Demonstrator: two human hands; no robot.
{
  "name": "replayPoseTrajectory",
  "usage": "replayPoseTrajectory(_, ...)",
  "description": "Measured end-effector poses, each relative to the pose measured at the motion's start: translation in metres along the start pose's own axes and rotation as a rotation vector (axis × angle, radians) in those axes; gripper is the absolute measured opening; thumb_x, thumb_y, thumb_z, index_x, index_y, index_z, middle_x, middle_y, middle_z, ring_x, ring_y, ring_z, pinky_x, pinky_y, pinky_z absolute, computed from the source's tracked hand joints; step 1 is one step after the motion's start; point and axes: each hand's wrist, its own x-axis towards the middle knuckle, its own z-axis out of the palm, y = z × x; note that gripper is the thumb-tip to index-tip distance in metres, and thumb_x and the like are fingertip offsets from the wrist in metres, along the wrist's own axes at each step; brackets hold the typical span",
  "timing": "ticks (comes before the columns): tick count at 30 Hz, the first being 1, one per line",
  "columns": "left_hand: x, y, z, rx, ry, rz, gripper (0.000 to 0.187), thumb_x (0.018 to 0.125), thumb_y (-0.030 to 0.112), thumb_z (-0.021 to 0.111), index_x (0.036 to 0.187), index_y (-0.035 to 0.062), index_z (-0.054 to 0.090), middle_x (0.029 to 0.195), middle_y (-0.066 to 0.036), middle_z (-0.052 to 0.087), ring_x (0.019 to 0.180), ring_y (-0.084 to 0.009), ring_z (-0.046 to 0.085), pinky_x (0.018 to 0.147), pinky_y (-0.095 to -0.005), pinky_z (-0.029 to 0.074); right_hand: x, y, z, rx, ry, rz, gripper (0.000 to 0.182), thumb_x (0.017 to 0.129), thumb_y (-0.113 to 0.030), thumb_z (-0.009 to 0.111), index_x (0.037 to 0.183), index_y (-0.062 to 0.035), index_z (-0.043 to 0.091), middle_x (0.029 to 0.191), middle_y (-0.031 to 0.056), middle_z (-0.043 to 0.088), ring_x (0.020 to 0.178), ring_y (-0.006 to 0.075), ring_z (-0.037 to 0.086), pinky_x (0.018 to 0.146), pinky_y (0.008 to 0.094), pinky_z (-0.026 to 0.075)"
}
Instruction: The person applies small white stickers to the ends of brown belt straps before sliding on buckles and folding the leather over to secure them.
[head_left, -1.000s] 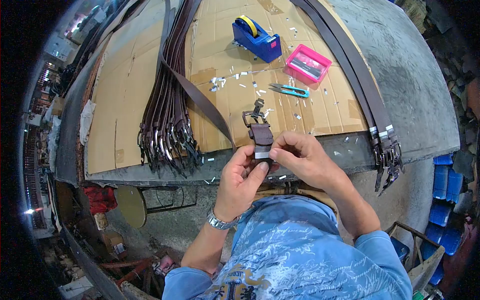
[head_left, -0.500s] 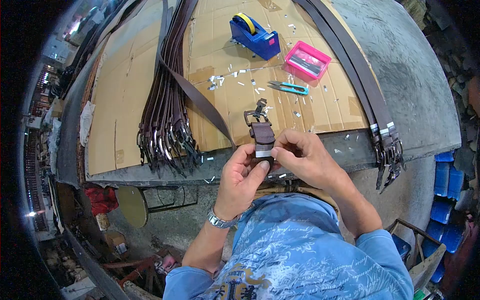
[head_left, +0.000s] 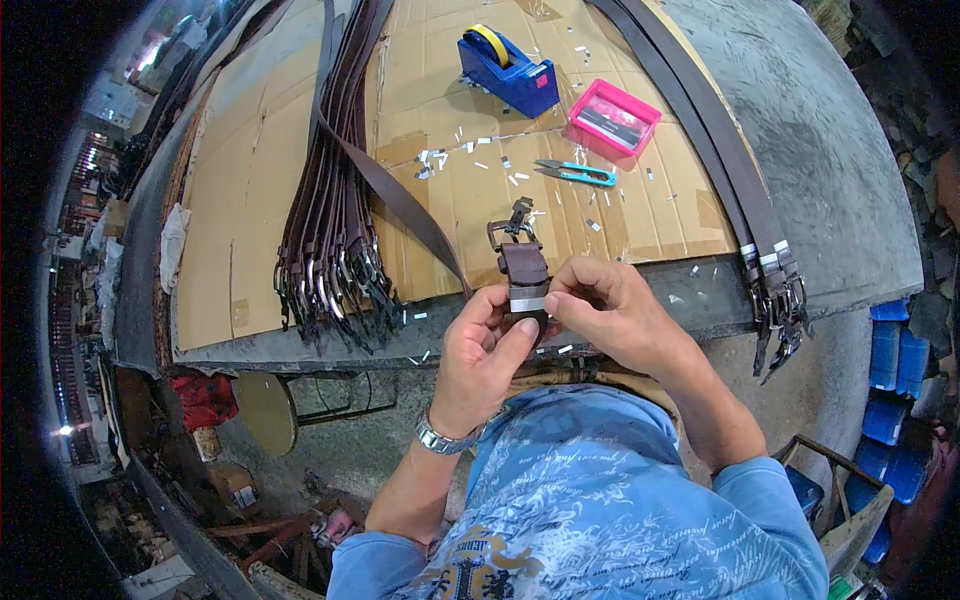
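Observation:
A dark brown leather belt (head_left: 522,262) points its metal buckle (head_left: 514,235) away from me at the table's front edge. My left hand (head_left: 484,345) grips it below the buckle, thumb on top and fingers beneath. Around the strap there sits a white and dark paper band (head_left: 528,299). My right hand (head_left: 610,312) is closed at the band's right end, thumb and forefinger pinched right against it. The rest of this belt (head_left: 400,202) runs back from my left hand toward a hanging bunch of belts (head_left: 335,220).
On the cardboard (head_left: 440,220) lie blue-handled thread snips (head_left: 578,173), a pink tray (head_left: 612,118) of labels and a blue tape dispenser (head_left: 508,75), amid scattered paper bits. More banded belts (head_left: 740,170) hang over the right edge. Blue bins (head_left: 884,425) stand at lower right.
Hardly anything differs. My right thumb and fingertips have shifted very slightly along the band; the left hand keeps its hold on the belt.

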Motion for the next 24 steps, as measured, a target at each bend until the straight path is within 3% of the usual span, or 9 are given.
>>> replayPoseTrajectory(11, -0.001, 0.001, 0.0, -0.001, 0.003, 0.008, 0.025, 0.095, -0.001, 0.052, 0.12, -0.0045, 0.05, 0.111, -0.011, 0.061, 0.101, -0.0149, 0.063, 0.091, -0.0304, 0.052, 0.003, 0.009, 0.002, 0.037, -0.022, -0.04, 0.021, 0.089, -0.017, 0.061, 0.085, 0.0042, 0.062, 0.069, 0.0025, 0.06, 0.067, 0.0071, 0.053, 0.058, 0.026, 0.043)
replayPoseTrajectory(14, -0.001, -0.002, -0.002, -0.003, 0.0, 0.012, 0.025, 0.095, 0.0, 0.053, 0.12, -0.0043, 0.05, 0.111, -0.011, 0.061, 0.101, -0.0148, 0.062, 0.092, -0.0305, 0.051, 0.003, 0.007, 0.0, 0.022, -0.053, 0.001, 0.016, 0.091, -0.015, 0.063, 0.087, 0.0003, 0.061, 0.075, 0.0013, 0.061, 0.071, 0.0055, 0.057, 0.061, 0.0224, 0.045)
replayPoseTrajectory(20, -0.001, 0.0, -0.001, -0.011, -0.005, 0.023, 0.025, 0.095, 0.003, 0.054, 0.118, -0.004, 0.05, 0.111, -0.01, 0.061, 0.102, -0.0149, 0.062, 0.092, -0.0311, 0.052, 0.004, 0.01, 0.002, -0.03, -0.043, -0.014, 0.016, 0.09, -0.014, 0.062, 0.088, 0.0019, 0.061, 0.074, 0.0024, 0.062, 0.07, 0.0062, 0.058, 0.061, 0.0232, 0.047)
replayPoseTrajectory(24, -0.001, -0.001, -0.001, -0.019, -0.002, 0.032, 0.024, 0.096, 0.005, 0.054, 0.117, -0.0042, 0.051, 0.11, -0.011, 0.061, 0.101, -0.0152, 0.062, 0.092, -0.0316, 0.052, 0.003, 0.01, 0.005, -0.003, 0.009, -0.055, 0.024, 0.087, -0.019, 0.061, 0.085, 0.0051, 0.062, 0.066, 0.0042, 0.057, 0.063, 0.009, 0.051, 0.056, 0.0286, 0.041)
